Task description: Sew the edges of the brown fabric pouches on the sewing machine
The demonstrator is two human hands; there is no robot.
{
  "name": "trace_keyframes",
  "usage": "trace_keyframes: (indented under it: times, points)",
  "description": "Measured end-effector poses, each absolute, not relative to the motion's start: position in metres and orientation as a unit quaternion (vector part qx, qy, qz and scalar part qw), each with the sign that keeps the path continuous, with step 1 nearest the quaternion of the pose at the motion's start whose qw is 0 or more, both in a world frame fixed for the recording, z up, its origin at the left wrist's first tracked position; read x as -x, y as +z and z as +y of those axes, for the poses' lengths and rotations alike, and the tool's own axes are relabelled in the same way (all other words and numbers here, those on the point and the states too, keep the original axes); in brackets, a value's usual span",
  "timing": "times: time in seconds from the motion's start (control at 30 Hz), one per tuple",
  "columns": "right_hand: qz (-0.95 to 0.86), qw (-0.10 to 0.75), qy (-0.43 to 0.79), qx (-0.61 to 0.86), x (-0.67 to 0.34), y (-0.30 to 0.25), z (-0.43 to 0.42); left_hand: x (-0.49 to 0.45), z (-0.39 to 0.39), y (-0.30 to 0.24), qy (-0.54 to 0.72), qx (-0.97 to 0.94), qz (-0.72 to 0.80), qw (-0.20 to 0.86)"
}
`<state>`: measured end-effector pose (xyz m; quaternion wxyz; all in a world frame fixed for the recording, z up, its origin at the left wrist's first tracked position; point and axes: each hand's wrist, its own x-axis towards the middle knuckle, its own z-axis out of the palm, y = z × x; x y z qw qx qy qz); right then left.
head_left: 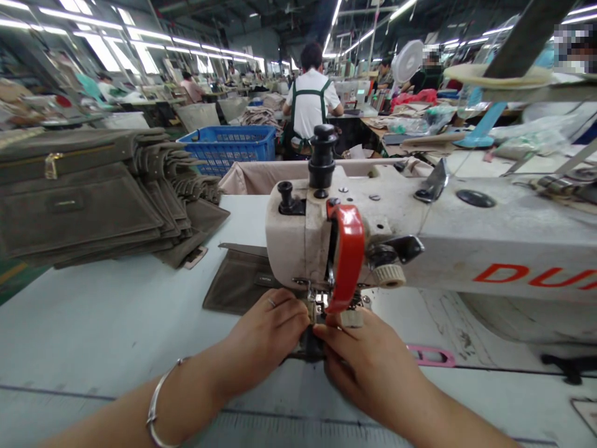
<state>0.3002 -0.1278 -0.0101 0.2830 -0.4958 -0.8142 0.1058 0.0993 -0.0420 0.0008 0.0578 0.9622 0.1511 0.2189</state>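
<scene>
My left hand and my right hand meet just in front of the needle area of a beige sewing machine with a red guard. Both hands pinch a dark olive fabric piece that runs under the machine head and out to the left. Its part between my fingertips is mostly hidden. A ring shows on my left hand and a silver bangle on that wrist.
A stack of olive fabric panels with zips lies at the left on the pale table. A pink scissors handle lies to the right of my right hand. A blue basket and other workers stand beyond the table.
</scene>
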Motion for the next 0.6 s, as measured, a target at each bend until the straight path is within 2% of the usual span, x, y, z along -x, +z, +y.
trace_keyframes:
  times: [0.2, 0.43, 0.6]
  points:
    - [-0.810, 0.277, 0.121, 0.503, -0.302, -0.010, -0.129, -0.102, -0.041, 0.006, 0.191, -0.972, 0.129, 0.041]
    - [-0.806, 0.253, 0.094, 0.527, -0.298, -0.015, -0.129, -0.103, -0.038, 0.012, 0.173, -0.964, 0.156, 0.128]
    - [-0.801, 0.233, 0.073, 0.547, -0.296, -0.017, -0.123, -0.108, -0.028, 0.008, 0.158, -0.966, 0.166, 0.122]
